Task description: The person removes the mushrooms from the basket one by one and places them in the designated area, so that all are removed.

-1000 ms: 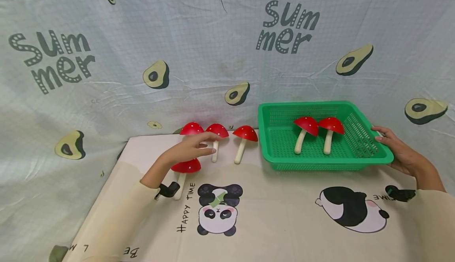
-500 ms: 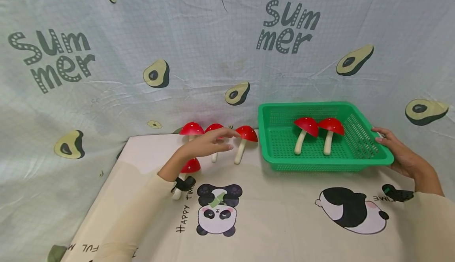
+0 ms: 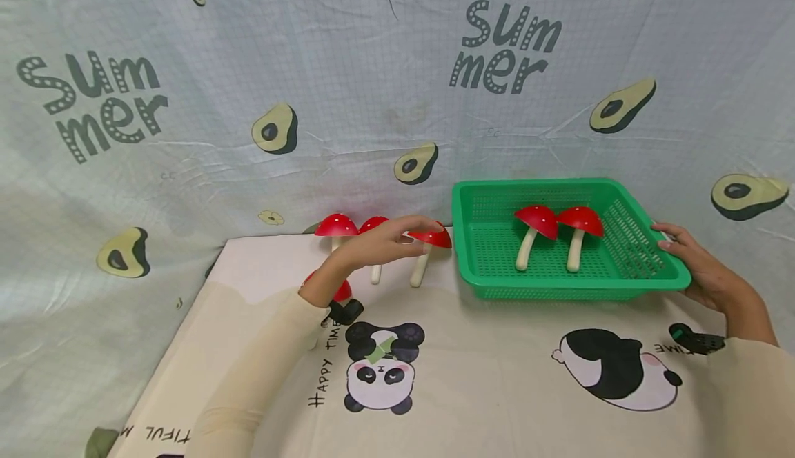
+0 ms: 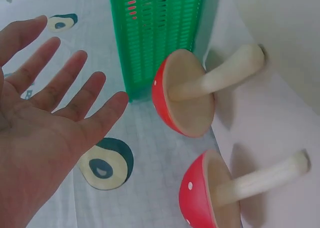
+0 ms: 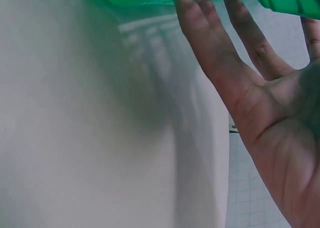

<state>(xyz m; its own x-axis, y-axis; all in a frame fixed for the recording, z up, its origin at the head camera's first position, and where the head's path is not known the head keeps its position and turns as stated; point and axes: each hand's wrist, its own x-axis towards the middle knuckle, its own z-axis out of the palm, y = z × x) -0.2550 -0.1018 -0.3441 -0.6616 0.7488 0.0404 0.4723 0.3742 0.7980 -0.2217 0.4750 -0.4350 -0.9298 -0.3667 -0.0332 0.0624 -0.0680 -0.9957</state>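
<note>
Head view: left hand (image 3: 385,243), empty, fingers spread, screening part of the nearest mushroom (image 3: 438,240), just beside the green basket (image 3: 577,283), its stem running nearward from the cap; the right hand (image 3: 704,272), farther off, touches the basket's right end, fingers extended.

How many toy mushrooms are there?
6: two toy mushrooms in the green basket, three in a row left of it, one nearer, partly hidden by the left arm. More may be hidden.
</note>
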